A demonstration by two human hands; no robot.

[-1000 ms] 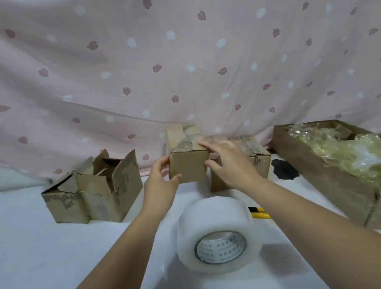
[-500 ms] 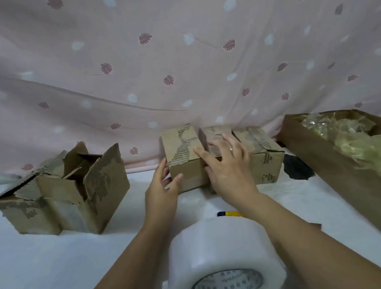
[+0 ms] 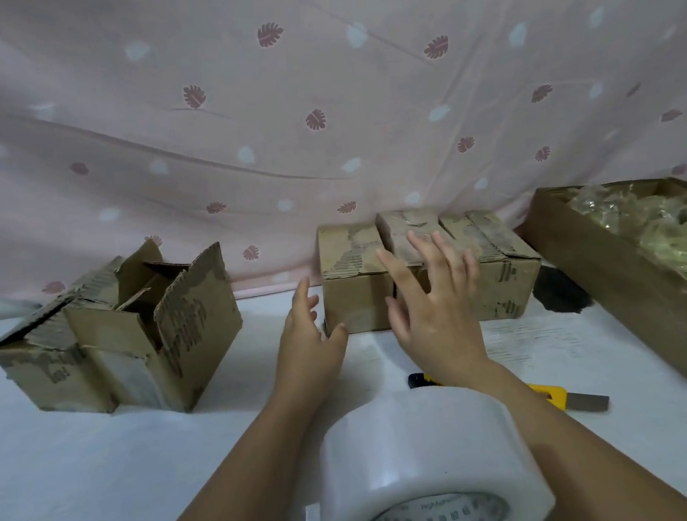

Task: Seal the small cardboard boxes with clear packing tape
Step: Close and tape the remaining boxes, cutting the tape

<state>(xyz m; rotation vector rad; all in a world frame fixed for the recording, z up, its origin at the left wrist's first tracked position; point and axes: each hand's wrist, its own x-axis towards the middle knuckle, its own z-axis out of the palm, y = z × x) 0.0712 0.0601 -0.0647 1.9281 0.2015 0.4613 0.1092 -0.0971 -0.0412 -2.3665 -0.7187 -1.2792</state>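
Two small cardboard boxes with open flaps (image 3: 125, 330) stood at the far left of the white table (image 3: 58, 490), probably waiting their turn to be closed and taped. Your left hand (image 3: 307, 347) hovered at the lower left corner of the closed boxes (image 3: 355, 298), fingers straight and slightly apart, holding nothing. Its thumb was just beside the cardboard; whether it touched could not be told. The closed boxes sat side by side against the pink curtain (image 3: 312, 91), seemingly parked at the back to keep the work space free. Your right hand (image 3: 434, 309) was in front of them, fingers spread wide and gripping nothing; contact was unclear.

Nearest you, between your forearms, sat the roll of clear packing tape (image 3: 426, 458), within easy reach. A yellow utility knife (image 3: 553, 397) lay just right of it, partly hidden by your right forearm, handy for cutting. At the far right, a large carton (image 3: 624, 303) held crumpled clear plastic (image 3: 675, 228).
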